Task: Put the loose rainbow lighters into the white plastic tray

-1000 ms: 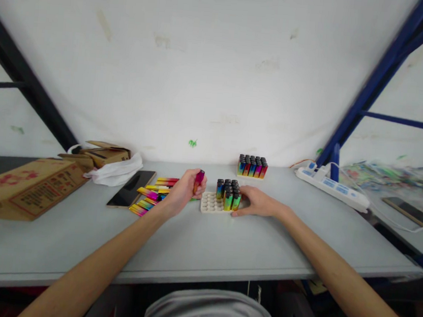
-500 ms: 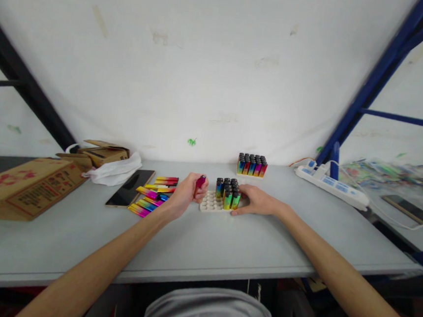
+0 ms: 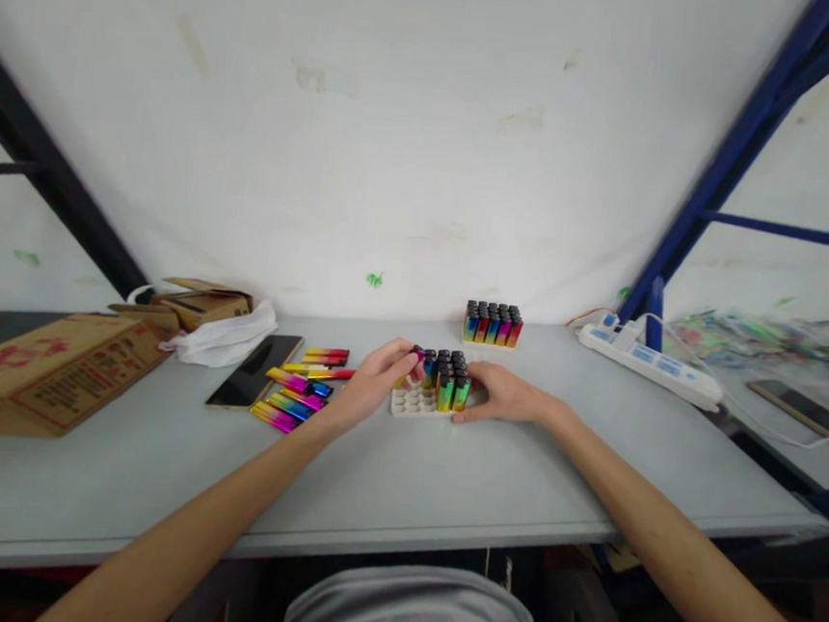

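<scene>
My left hand (image 3: pixel 384 376) pinches a purple lighter (image 3: pixel 417 354) with a dark top, upright over the back left part of a white tray (image 3: pixel 413 408) with round holes. The lighter's lower end is hidden by the fingers, so I cannot tell whether it sits in a hole. Several shiny rainbow-coloured lighters (image 3: pixel 446 388) with black tops stand in the tray's right part. Around the tray's right end curves my right hand (image 3: pixel 498 393), thumb at the front corner and fingers behind. Left of the tray, several loose metallic lighters (image 3: pixel 290 407) lie in a pile.
A second tray full of upright lighters (image 3: pixel 493 326) stands by the wall. On the left are a tablet-like dark device (image 3: pixel 255 370), a white bag (image 3: pixel 231 334) and a cardboard box (image 3: pixel 53 367). A power strip (image 3: pixel 649 363) with cables lies at right.
My left hand has moved right with the lighter, from beside the tray to over its back left part, beside the standing lighters. My right hand has stayed at the tray's right end.
</scene>
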A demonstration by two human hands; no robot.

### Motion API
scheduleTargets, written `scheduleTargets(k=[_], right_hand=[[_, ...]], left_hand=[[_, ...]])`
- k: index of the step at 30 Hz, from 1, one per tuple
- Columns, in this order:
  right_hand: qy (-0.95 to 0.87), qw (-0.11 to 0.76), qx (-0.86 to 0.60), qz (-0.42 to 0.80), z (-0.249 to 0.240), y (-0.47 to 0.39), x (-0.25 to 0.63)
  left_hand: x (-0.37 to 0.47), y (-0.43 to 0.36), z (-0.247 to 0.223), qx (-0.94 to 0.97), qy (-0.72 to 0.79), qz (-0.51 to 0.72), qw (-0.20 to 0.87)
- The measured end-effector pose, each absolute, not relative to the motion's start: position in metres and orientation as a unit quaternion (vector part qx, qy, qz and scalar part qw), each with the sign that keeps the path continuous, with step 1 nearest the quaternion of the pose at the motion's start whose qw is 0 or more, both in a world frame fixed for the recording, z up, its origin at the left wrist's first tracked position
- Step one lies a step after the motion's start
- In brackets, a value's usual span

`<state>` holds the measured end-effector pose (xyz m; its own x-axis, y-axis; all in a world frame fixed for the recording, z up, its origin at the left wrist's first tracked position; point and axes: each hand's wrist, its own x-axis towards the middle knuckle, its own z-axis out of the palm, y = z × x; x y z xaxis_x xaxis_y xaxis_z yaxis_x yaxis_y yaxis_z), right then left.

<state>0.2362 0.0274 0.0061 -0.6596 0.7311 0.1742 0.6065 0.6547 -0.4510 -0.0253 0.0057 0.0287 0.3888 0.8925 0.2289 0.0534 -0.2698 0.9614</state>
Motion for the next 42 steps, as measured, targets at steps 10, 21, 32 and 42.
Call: scheduleTargets(k=[10, 21, 32, 42], right_hand=[[-0.892, 0.183, -0.362, 0.2, 0.008, 0.026, 0.236], [-0.89, 0.171, -0.379, 0.188, 0.004, 0.029, 0.236], [-0.887, 0.17, -0.378, 0.206, 0.008, 0.027, 0.236], [-0.893, 0.16, -0.382, 0.178, 0.004, 0.029, 0.238]], left_hand=[[-0.034, 0.012, 0.015, 0.797, 0.356, 0.368, 0.322], [-0.028, 0.009, 0.017, 0.83, 0.376, 0.329, 0.248], [-0.035, 0.011, 0.025, 0.848, 0.415, 0.299, 0.141], [-0.14, 0.072, 0.043, 0.811, 0.565, 0.15, 0.008]])
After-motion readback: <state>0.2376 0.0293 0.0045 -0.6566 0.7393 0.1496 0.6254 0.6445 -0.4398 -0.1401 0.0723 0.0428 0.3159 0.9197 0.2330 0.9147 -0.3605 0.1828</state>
